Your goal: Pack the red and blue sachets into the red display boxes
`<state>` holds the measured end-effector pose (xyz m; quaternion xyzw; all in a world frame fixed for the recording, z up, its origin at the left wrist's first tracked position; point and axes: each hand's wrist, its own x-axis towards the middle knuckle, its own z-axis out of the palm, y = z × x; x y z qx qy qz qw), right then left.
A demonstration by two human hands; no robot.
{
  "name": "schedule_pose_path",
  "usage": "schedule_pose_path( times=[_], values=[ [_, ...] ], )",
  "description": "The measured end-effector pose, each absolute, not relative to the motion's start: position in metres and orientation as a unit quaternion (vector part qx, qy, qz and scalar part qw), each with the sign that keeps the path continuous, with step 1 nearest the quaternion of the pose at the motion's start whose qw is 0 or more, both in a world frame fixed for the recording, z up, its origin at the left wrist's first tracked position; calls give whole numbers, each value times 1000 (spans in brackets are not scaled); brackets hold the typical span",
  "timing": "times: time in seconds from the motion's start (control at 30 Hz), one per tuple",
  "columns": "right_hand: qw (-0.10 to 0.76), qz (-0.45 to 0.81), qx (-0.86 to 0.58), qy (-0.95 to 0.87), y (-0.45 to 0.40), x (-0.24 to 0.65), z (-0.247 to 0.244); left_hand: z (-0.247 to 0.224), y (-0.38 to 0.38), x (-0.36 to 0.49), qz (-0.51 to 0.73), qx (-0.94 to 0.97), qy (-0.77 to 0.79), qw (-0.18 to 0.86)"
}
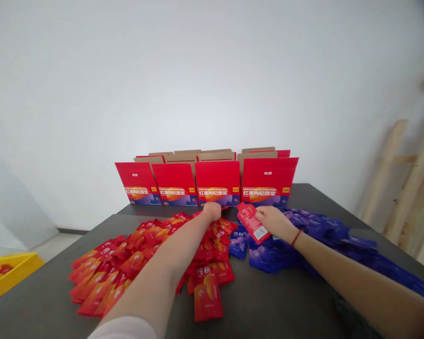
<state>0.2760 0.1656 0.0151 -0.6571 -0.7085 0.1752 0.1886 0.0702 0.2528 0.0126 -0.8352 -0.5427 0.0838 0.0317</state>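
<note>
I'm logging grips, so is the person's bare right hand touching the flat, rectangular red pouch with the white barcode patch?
Touching. The head view plainly shows the right hand pinching the flat red pouch by its edge.

A yellow crate [19,274] sits lower left, blurred wooden posts [387,162] stand at right, and a white wall [205,75] fills the top.

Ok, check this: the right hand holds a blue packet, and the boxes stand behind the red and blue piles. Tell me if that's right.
Not quite: the head view shows the right hand holding a red packet, not a blue one. The boxes do stand behind the red pile and the blue pile.
</note>
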Motion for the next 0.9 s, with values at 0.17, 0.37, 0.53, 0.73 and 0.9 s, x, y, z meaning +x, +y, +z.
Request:
schedule_pose_path(
  times=[0.17,0.37,0.53,0.73,0.9],
  values=[
    [207,420,-612,-637,121,252,-22,37,230,84,61,-829,-550,79],
    [258,589,-492,-588,74,238,-34,66,168,49,38,-835,-536,122],
    [295,512,-501,-632,60,221,-31,82,121,-10,49,-795,-581,167],
    [326,264,-519,-745,81,167,-8,45,100,-35,61,-744,-637,193],
    [270,139,-523,-797,90,97,-1,16,92,-47,33,-772,-611,172]
  ],
)
